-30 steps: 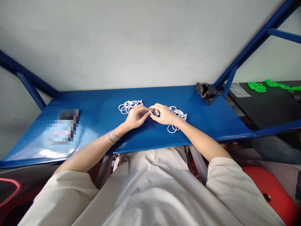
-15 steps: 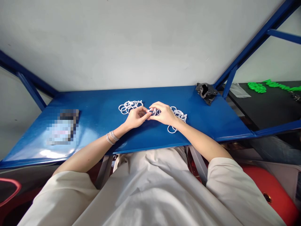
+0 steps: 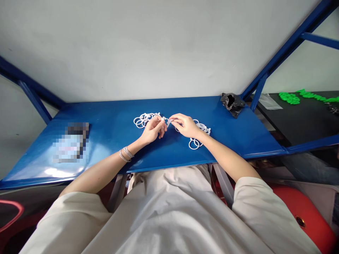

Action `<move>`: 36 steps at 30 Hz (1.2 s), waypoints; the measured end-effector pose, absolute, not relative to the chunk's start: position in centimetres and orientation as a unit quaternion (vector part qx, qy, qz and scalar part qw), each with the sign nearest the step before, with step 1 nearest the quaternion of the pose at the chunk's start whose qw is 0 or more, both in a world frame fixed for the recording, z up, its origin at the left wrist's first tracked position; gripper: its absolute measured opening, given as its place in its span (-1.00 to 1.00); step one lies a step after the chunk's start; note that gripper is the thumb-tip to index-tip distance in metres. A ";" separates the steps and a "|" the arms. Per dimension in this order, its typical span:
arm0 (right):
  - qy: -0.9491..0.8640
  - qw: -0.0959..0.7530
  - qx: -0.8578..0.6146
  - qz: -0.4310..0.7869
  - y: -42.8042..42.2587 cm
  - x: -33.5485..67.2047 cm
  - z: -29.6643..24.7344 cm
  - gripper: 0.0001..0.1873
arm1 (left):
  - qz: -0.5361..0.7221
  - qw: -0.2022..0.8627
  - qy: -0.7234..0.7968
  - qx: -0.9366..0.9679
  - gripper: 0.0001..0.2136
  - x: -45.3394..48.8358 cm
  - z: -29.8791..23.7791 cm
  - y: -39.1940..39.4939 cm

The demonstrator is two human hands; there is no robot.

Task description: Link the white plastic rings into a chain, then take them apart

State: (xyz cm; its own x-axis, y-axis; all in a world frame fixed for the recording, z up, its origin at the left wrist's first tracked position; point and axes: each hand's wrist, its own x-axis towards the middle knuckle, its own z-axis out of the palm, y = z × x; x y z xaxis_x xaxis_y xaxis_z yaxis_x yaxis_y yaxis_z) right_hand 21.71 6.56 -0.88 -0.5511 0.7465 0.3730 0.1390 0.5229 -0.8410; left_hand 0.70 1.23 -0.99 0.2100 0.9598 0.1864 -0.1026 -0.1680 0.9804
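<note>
On the blue table (image 3: 111, 134) my left hand (image 3: 153, 129) and my right hand (image 3: 186, 126) meet over its middle, both pinched on a small white ring piece (image 3: 167, 122) held between their fingertips. A cluster of joined white rings (image 3: 144, 119) lies just left of my left hand. A second heap of white rings (image 3: 200, 132) lies under and right of my right wrist. Silver bangles sit on my left wrist.
A crumpled black bag (image 3: 232, 102) rests at the table's back right corner. A blurred flat object (image 3: 70, 142) lies at the left. Blue frame bars rise on both sides. A black table (image 3: 304, 120) with green pieces (image 3: 290, 97) stands to the right.
Both hands have lifted slightly and moved a little apart, the white piece now stretched between their fingertips. The ring heaps have not moved.
</note>
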 end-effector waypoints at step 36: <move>-0.836 0.311 -0.258 0.370 5.2 21.8 1.6 -0.63 | 0.488 0.457 0.351 0.656 -0.56 0.0 -2.4 1.7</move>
State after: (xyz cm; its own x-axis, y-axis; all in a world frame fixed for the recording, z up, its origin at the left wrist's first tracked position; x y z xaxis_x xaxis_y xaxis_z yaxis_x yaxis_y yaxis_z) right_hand 21.82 5.21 1.60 -0.6727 0.6626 0.3292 0.2017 0.5923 -0.7800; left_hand 0.01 1.68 -2.38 0.2771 0.9058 0.3206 0.0138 -0.3374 0.9412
